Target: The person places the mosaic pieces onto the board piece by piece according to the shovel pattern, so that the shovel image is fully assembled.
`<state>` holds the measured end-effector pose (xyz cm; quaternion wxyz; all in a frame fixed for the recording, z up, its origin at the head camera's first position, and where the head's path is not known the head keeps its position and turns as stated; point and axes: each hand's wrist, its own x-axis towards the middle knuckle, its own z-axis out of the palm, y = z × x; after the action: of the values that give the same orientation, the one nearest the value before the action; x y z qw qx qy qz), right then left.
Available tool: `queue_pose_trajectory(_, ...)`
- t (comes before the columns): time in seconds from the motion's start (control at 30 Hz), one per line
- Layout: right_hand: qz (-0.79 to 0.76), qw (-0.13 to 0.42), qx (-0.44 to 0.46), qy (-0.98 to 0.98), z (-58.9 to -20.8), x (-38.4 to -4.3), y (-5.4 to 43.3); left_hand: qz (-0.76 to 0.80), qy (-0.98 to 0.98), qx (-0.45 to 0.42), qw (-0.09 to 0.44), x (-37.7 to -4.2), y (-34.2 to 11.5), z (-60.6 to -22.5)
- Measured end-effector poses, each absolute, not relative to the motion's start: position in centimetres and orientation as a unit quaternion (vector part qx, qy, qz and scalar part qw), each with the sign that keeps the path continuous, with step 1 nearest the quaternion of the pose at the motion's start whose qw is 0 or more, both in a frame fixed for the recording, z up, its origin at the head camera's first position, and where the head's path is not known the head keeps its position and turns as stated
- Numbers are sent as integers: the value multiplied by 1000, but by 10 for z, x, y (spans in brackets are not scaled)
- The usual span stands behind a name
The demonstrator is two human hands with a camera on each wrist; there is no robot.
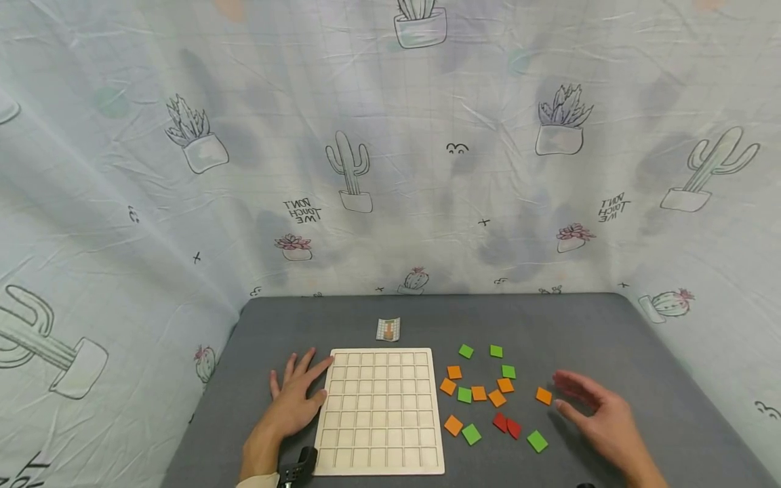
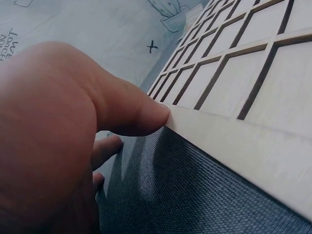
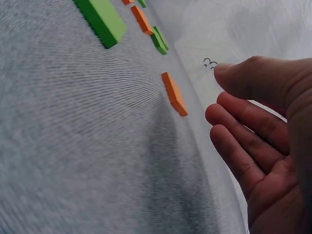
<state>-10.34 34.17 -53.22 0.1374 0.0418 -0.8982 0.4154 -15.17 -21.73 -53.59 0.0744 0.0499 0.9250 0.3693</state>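
A pale wooden grid board lies flat on the table in the head view. At its left edge rests my left hand, fingers spread; in the left wrist view the thumb touches the board's rim. My right hand is over the table on the right with nothing in it, thumb and fingers parted. Just left of its fingertips lies an orange square tile, which the right wrist view also shows, apart from the hand. A green tile lies nearer the front.
Right of the board are scattered several orange tiles, several green tiles and two touching red tiles. A small printed card lies behind the board. Cactus-print cloth hangs around the grey table.
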Motion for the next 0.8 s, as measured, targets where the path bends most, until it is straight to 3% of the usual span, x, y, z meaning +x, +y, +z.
queue_pose_trajectory(0.8, 364, 151, 24, -919, -551, -110, 333, 351, 932, 55, 75, -151, -218, -532)
